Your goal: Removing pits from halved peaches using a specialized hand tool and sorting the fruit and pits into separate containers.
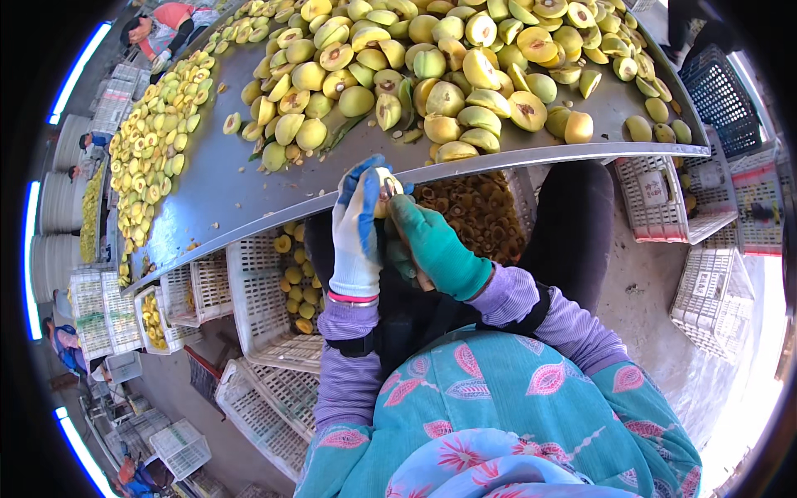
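Observation:
My left hand, in a white and blue glove, is closed around a yellow-green stone-fruit half, its cut face with a brown centre turned to the right. My right hand, in a green glove, is pressed up against that fruit. Its fingers wrap a small hand tool, whose tan handle end sticks out below the palm; the thin metal tip at the fruit is mostly hidden. Both hands are just off the near edge of a metal table, on which many halved stone fruits are heaped.
Below the table edge, a crate holds brown fruit pieces. White plastic crates stand at my left, one with fruit inside. More white crates and a dark crate are on the right. Other people work at far left.

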`<move>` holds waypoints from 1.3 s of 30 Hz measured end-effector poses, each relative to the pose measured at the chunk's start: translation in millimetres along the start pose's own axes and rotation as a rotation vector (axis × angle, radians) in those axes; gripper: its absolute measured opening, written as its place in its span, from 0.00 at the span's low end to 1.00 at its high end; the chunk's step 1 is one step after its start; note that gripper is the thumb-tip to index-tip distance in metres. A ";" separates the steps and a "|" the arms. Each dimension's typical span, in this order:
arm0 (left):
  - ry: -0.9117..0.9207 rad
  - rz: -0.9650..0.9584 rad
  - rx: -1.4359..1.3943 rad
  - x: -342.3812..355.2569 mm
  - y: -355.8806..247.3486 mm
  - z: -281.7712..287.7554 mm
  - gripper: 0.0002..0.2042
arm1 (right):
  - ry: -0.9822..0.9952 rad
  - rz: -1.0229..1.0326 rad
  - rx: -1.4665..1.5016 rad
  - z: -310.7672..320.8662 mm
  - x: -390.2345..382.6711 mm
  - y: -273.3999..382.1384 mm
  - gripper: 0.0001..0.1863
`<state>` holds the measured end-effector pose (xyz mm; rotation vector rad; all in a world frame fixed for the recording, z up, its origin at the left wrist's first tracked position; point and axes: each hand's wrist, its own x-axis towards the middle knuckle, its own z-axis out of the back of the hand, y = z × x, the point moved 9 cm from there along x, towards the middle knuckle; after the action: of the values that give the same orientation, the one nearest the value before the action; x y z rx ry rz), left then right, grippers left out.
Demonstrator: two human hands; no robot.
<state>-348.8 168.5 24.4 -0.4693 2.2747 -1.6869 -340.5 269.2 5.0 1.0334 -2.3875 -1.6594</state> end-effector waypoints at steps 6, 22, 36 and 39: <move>-0.126 -0.038 0.055 -1.0 -0.5 11.4 0.14 | -0.045 0.267 -0.351 4.1 3.4 -12.1 0.17; -0.046 -0.050 0.173 8.3 11.5 4.9 0.14 | -0.227 0.691 -0.966 -10.8 -19.0 5.8 0.20; 0.019 0.086 0.388 29.5 9.8 -3.2 0.13 | -0.212 0.505 -0.518 12.2 -4.6 8.8 0.21; 0.015 0.009 0.509 28.7 1.5 -7.9 0.13 | -0.227 0.534 -0.534 4.6 -0.8 12.0 0.21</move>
<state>-378.2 164.0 24.6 -0.3263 1.7491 -2.1666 -347.6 275.7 13.5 0.1170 -1.8914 -2.0694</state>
